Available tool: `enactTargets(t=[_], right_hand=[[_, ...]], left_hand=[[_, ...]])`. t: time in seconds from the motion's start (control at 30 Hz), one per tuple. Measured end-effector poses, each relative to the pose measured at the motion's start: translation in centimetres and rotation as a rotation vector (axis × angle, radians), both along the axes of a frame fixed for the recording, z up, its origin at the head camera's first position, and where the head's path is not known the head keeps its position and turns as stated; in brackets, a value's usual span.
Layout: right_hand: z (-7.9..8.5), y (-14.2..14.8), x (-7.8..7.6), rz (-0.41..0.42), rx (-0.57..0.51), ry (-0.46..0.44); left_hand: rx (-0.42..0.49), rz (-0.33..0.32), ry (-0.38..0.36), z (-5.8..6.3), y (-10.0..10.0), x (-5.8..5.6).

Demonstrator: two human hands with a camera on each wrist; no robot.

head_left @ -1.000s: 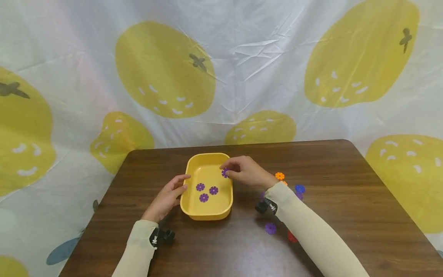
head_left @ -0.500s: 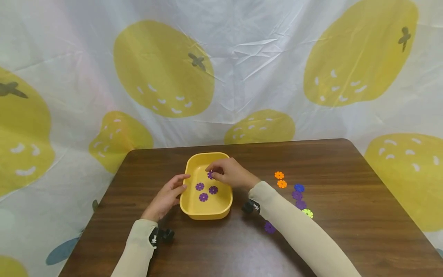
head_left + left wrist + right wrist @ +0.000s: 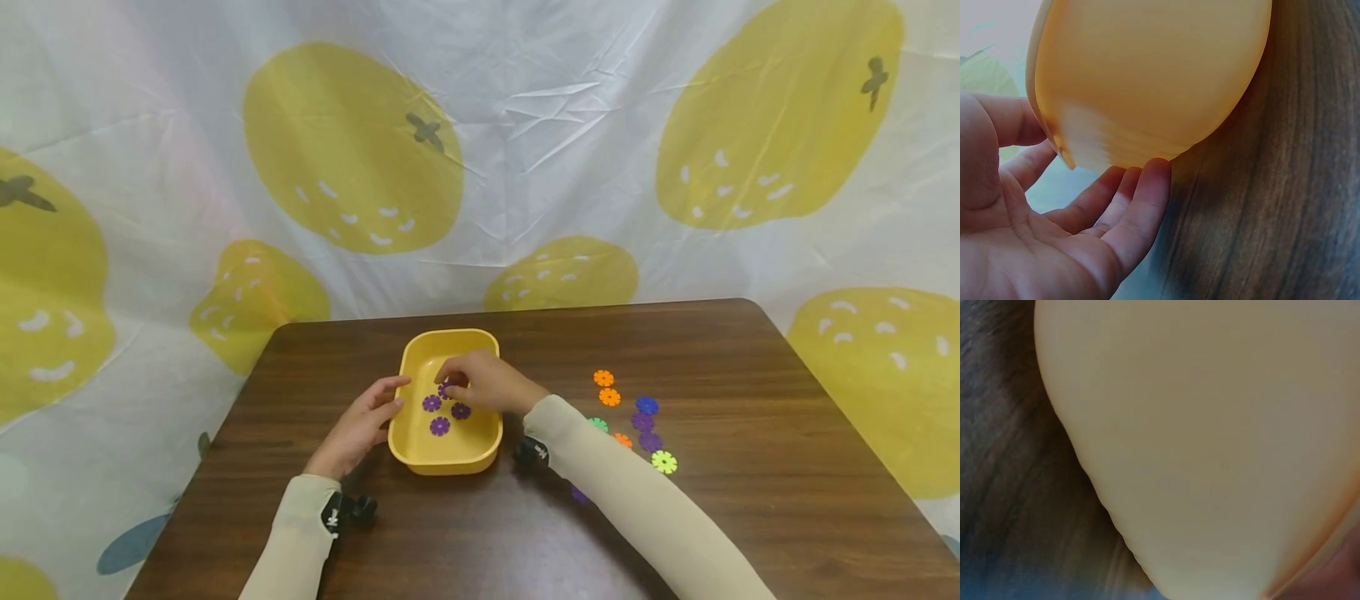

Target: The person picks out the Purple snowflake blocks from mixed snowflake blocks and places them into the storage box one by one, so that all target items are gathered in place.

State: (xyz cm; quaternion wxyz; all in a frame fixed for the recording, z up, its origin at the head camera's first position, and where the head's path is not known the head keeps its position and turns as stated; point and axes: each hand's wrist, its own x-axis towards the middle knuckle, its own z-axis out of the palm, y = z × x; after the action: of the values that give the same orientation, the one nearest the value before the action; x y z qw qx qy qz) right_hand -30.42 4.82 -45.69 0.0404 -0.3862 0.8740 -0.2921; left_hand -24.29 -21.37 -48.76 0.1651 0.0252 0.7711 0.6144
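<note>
A yellow plastic tub [image 3: 446,457] stands on the table; in the left wrist view its outer wall [image 3: 1160,75] fills the upper part. My left hand [image 3: 360,429] holds the tub's left side, thumb and index finger at the rim, the other fingers against the outside. Inside the tub, my right hand [image 3: 483,383] pinches a purple notched disc [image 3: 444,390] between thumb and index finger. Three more purple discs [image 3: 439,427] lie flat on the tub floor close by. The right wrist view shows mostly the tub's wall [image 3: 1197,437], with a sliver of hand at lower right.
Right of the tub, loose discs lie on the brown table [image 3: 750,433]: orange [image 3: 603,378], blue [image 3: 647,406], purple [image 3: 642,422], yellow-green [image 3: 663,462] and green [image 3: 597,424]. My right forearm [image 3: 637,500] covers part of that area. A lemon-print curtain [image 3: 517,167] hangs behind.
My right hand has moved left and nearer, carrying the purple disc from the tub's right rim to beside the three discs. My left hand stays at the tub.
</note>
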Motion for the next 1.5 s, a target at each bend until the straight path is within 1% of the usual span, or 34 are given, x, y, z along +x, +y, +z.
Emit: enactTargets(t=[0.2, 0.4, 0.63, 0.8, 1.17, 1.3, 1.5], right_hand=[[0.0, 0.0, 0.0, 0.002, 0.035, 0.024], [0.1, 0.5, 0.0, 0.01, -0.033, 0.004], [0.8, 1.5, 0.2, 0.009, -0.123, 0.037], [1.2, 2.4, 0.7, -0.014, -0.145, 0.053], [2.6, 5.5, 2.5, -0.074, -0.185, 0.011], [2.8, 7.2, 3.0, -0.107, -0.209, -0.011], [2.8, 9.8, 3.9, -0.156, -0.214, -0.035]], left_hand=[[0.0, 0.004, 0.001, -0.1, 0.0, 0.0], [-0.021, 0.008, -0.003, -0.1, 0.0, 0.0], [-0.012, 0.001, 0.007, 0.0, -0.1, -0.1], [-0.015, 0.004, 0.006, 0.1, 0.0, -0.1], [-0.019, 0.01, -0.002, 0.0, 0.0, 0.0], [-0.017, 0.007, 0.007, 0.0, 0.0, 0.0], [-0.012, 0.0, 0.013, -0.1, -0.1, 0.0]])
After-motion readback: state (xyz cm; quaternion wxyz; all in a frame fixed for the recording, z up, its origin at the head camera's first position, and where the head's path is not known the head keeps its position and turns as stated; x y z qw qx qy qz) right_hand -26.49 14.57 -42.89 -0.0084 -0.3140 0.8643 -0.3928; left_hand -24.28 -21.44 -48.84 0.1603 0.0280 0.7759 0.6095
